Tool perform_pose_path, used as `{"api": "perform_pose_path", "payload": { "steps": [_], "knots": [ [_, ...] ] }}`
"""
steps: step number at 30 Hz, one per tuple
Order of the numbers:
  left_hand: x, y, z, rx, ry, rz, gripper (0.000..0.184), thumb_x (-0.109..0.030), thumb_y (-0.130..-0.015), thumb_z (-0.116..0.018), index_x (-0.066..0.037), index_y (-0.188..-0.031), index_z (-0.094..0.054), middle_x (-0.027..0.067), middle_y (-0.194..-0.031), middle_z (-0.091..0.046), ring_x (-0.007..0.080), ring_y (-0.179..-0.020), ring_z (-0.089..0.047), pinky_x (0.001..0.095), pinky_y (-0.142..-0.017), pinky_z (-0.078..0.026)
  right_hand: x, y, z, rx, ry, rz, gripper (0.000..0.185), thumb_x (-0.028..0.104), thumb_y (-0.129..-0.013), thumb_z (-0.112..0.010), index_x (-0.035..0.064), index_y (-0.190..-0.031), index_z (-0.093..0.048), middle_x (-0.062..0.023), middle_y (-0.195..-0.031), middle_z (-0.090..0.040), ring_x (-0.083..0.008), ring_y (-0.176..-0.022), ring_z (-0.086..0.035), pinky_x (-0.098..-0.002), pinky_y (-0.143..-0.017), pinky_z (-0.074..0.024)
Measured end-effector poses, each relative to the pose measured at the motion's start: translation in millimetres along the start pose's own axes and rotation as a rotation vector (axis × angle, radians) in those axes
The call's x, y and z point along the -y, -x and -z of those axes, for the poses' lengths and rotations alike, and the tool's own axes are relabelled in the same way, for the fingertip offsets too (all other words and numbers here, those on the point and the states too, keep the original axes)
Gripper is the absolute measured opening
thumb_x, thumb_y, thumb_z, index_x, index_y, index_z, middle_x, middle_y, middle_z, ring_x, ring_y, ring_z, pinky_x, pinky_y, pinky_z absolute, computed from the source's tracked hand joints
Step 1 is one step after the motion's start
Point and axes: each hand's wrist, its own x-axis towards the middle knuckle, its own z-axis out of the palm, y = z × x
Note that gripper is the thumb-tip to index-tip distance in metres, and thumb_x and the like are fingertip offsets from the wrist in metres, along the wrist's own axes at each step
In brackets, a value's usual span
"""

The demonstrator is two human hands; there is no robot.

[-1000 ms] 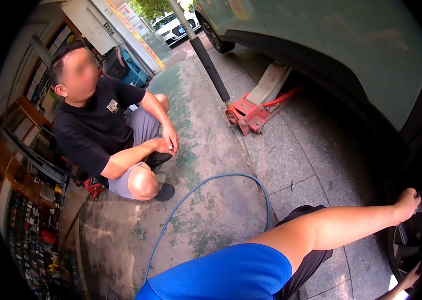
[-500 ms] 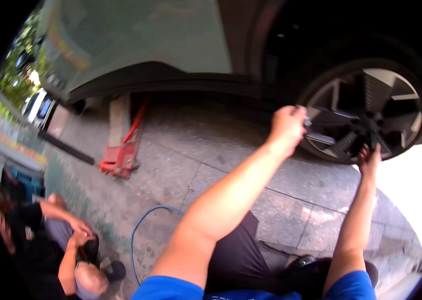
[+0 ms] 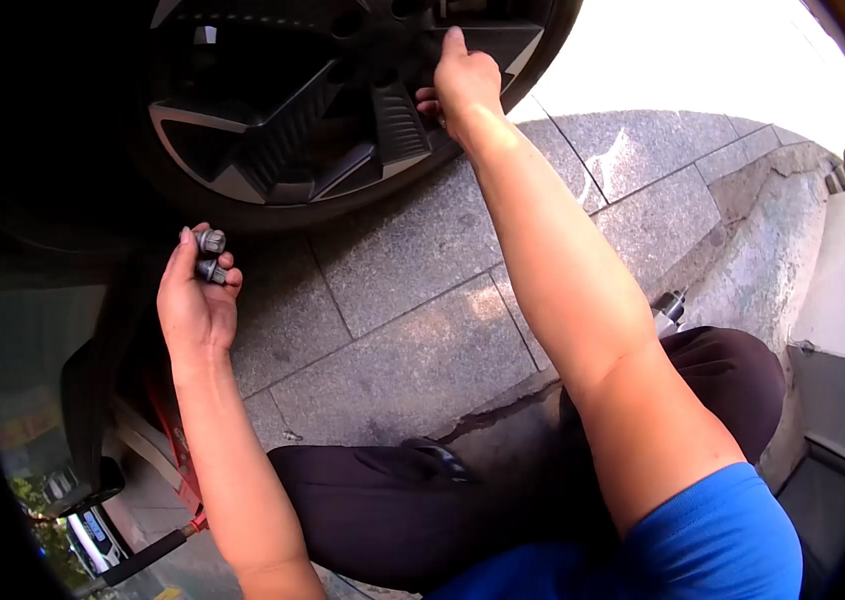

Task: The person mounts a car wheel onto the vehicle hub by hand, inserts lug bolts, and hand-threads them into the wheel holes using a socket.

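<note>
My left hand (image 3: 201,300) is raised palm up below the tyre, fingers curled around two grey metal lug nuts (image 3: 211,242). My right hand (image 3: 468,85) is at the dark alloy wheel (image 3: 273,160), in front of a spoke near the rim. Its thumb points up and its other fingers bend inward; what they hold, if anything, is hidden behind the hand. The wheel sits on the car, with black and silver spokes and bolt holes around its centre. The tyre (image 3: 273,218) curves between my two hands.
Grey stone paving (image 3: 413,330) lies under the wheel. A red floor jack (image 3: 178,450) with a black handle stands at lower left beside the car. A metal-ended tool (image 3: 671,308) lies by my right knee. A raised kerb (image 3: 743,270) and a white panel are at right.
My view has swung right and down toward the wheel. My left hand has turned palm up, showing the lug nuts. My right hand has shifted from near the hub toward the rim.
</note>
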Motion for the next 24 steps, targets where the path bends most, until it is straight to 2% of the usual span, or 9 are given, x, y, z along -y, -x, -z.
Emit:
{"api": "perform_pose_path", "payload": {
  "steps": [2,3,5,10,13,15,19,21,24],
  "knots": [
    [-2,3,-1,-0.002,-0.013,0.013,0.026,-0.024,-0.096,-0.053,-0.002,-0.110,-0.054,0.0063,-0.093,-0.058,0.0149,-0.072,-0.052,0.0259,-0.060,-0.042,-19,2,-23,-0.190,0.390,0.413,0.034,0.027,-0.093,-0.049,-0.0053,-0.103,-0.052,-0.0206,-0.085,-0.061,-0.0291,-0.071,-0.057,-0.0378,-0.062,-0.0468],
    [-2,4,-2,-0.017,-0.025,0.008,0.026,-0.024,-0.096,-0.052,-0.002,-0.110,-0.054,0.0069,-0.094,-0.058,0.0152,-0.072,-0.051,0.0260,-0.060,-0.042,-13,12,-28,-0.210,0.478,0.550,0.029,0.020,-0.087,-0.058,-0.0046,-0.102,-0.051,-0.0255,-0.093,-0.060,-0.0393,-0.089,-0.061,-0.0462,-0.078,-0.0485],
    [0,1,2,-0.012,-0.028,0.006,0.027,-0.025,-0.097,-0.052,-0.002,-0.112,-0.053,0.0071,-0.095,-0.058,0.0156,-0.073,-0.052,0.0259,-0.062,-0.042,-1,22,-13,-0.085,0.394,0.444,0.035,0.017,-0.086,-0.059,-0.0044,-0.110,-0.046,-0.0273,-0.096,-0.058,-0.0435,-0.095,-0.057,-0.0468,-0.083,-0.0464],
    [-2,-6,14,-0.086,-0.051,-0.005,0.025,-0.022,-0.099,-0.046,0.000,-0.111,-0.050,0.0182,-0.116,-0.055,0.0190,-0.080,-0.056,0.0285,-0.067,-0.047,2,11,1,-0.098,0.133,0.297,0.033,0.024,-0.091,-0.053,-0.0093,-0.093,-0.058,-0.0335,-0.088,-0.062,-0.0463,-0.090,-0.061,-0.0491,-0.082,-0.0471],
    [-1,-10,11,-0.227,-0.075,0.028,0.026,-0.022,-0.100,-0.044,0.000,-0.113,-0.048,0.0190,-0.115,-0.053,0.0256,-0.092,-0.060,0.0306,-0.070,-0.049,2,3,4,-0.090,0.144,0.234,0.036,0.025,-0.091,-0.053,-0.0112,-0.093,-0.058,-0.0345,-0.090,-0.061,-0.0470,-0.093,-0.060,-0.0488,-0.084,-0.0469],
    [4,-12,6,-0.254,-0.087,0.020,0.027,-0.022,-0.100,-0.044,0.001,-0.114,-0.047,0.0190,-0.114,-0.052,0.0302,-0.097,-0.059,0.0321,-0.071,-0.051,6,8,9,-0.070,0.138,0.202,0.038,0.026,-0.091,-0.053,-0.0115,-0.100,-0.054,-0.0348,-0.095,-0.060,-0.0463,-0.096,-0.059,-0.0483,-0.086,-0.0464],
    [18,-23,-2,-0.309,-0.144,-0.037,0.027,-0.022,-0.100,-0.043,0.001,-0.112,-0.045,0.0181,-0.111,-0.050,0.0395,-0.104,-0.059,0.0358,-0.073,-0.054,10,36,17,-0.097,0.256,0.370,0.039,0.023,-0.090,-0.054,-0.0081,-0.112,-0.042,-0.0314,-0.100,-0.060,-0.0433,-0.098,-0.059,-0.0465,-0.087,-0.0465],
    [30,-30,-6,-0.306,-0.268,-0.173,0.026,-0.023,-0.100,-0.045,0.001,-0.110,-0.045,0.0160,-0.108,-0.051,0.0357,-0.098,-0.062,0.0349,-0.071,-0.054,0,24,15,0.022,0.321,0.445,0.034,0.022,-0.090,-0.055,-0.0070,-0.106,-0.045,-0.0300,-0.095,-0.061,-0.0425,-0.094,-0.060,-0.0470,-0.084,-0.0475],
    [37,-41,6,-0.285,-0.397,-0.258,0.026,-0.024,-0.099,-0.045,0.000,-0.109,-0.045,0.0134,-0.104,-0.053,0.0305,-0.094,-0.064,0.0332,-0.068,-0.054,-8,11,2,-0.047,0.285,0.373,0.034,0.026,-0.092,-0.052,-0.0073,-0.098,-0.052,-0.0299,-0.090,-0.062,-0.0427,-0.090,-0.062,-0.0476,-0.080,-0.0484]
  ]
}}
